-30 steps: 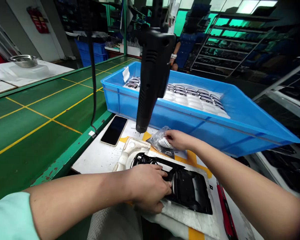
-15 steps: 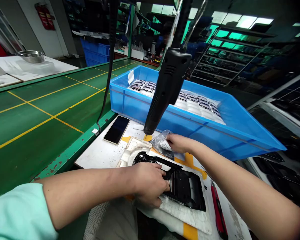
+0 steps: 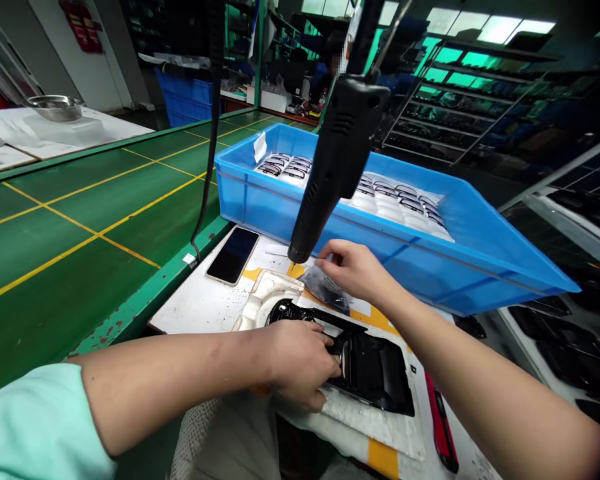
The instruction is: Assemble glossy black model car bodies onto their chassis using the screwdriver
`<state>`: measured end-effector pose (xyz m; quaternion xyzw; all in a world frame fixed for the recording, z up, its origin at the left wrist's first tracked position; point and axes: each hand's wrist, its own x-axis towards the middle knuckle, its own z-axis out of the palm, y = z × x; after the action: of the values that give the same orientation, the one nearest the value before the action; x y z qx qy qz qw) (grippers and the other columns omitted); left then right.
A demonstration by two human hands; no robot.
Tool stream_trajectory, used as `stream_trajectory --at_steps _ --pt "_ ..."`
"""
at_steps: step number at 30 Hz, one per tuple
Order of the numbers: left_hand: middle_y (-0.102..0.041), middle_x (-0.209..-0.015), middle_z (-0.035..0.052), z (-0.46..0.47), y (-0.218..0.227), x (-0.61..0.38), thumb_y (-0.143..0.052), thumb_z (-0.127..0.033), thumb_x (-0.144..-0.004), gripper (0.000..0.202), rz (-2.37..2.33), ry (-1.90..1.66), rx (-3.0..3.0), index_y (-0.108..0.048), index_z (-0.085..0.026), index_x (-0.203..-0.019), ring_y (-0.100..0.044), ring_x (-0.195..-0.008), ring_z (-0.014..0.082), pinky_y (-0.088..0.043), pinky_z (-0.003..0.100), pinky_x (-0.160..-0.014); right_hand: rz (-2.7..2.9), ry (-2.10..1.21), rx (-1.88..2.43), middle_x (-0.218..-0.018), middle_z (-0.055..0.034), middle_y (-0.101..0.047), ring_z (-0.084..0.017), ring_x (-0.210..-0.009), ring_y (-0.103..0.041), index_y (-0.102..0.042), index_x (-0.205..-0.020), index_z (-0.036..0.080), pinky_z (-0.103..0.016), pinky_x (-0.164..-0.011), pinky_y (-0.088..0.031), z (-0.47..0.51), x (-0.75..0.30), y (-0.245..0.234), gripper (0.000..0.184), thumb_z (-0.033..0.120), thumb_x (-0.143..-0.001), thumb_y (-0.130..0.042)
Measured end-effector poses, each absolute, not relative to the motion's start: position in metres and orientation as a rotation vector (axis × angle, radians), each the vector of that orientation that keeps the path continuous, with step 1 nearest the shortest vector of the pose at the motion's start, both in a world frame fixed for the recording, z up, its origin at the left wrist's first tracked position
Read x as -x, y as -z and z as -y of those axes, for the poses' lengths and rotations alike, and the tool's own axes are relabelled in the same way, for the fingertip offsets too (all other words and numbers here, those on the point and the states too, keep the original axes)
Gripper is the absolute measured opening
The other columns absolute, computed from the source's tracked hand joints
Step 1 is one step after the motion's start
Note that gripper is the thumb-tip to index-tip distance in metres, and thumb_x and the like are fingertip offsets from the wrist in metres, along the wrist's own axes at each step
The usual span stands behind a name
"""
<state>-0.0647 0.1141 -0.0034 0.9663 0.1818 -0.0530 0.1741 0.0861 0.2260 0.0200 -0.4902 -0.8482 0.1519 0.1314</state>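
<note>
My left hand [image 3: 300,363] presses down on a black plastic part [image 3: 375,370] that lies in a white foam cradle [image 3: 270,293] at the near edge of the bench; its fingers are curled over the part's left end. My right hand [image 3: 353,267] hovers just above a small clear plastic bag [image 3: 325,288] behind the part, fingertips pinched close to the tip of a black electric screwdriver [image 3: 337,160] that hangs from above. Whether the fingertips hold anything is too small to see.
A blue bin [image 3: 430,253] of black-framed parts in white trays stands behind the work spot. A phone [image 3: 233,255] lies to the left, a red-handled tool [image 3: 440,420] to the right. A green conveyor [image 3: 80,220] runs along the left. A steel bowl [image 3: 55,107] sits far left.
My right hand has lifted off the plastic bag and risen toward the screwdriver tip. The left hand has stayed on the black part.
</note>
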Motion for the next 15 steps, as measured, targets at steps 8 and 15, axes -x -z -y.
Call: stream_trajectory --at_steps 8,15 --pt "-0.076 -0.118 0.0108 -0.113 0.003 0.065 -0.067 -0.036 -0.086 0.039 -0.515 0.149 -2.728 -0.072 -0.012 -0.117 -0.061 -0.128 0.0319 -0.037 0.045 -0.121 2.471 -0.652 1.218 -0.081 0.001 -0.064 -0.012 -0.075 -0.058 -0.064 -0.085 0.014 -0.028 -0.075 -0.05 -0.203 -0.033 -0.014 0.011 0.022 -0.092 -0.066" --pt "-0.075 -0.122 0.0097 -0.113 0.0 0.066 -0.065 -0.036 -0.087 0.04 -0.53 0.17 -2.699 -0.071 -0.012 -0.12 -0.06 -0.129 0.0324 -0.038 0.046 -0.12 2.404 -0.748 1.218 -0.082 -0.0016 -0.069 -0.012 -0.073 -0.059 -0.067 -0.085 0.014 -0.025 -0.069 -0.044 -0.195 -0.025 -0.017 0.007 0.019 -0.09 -0.066"
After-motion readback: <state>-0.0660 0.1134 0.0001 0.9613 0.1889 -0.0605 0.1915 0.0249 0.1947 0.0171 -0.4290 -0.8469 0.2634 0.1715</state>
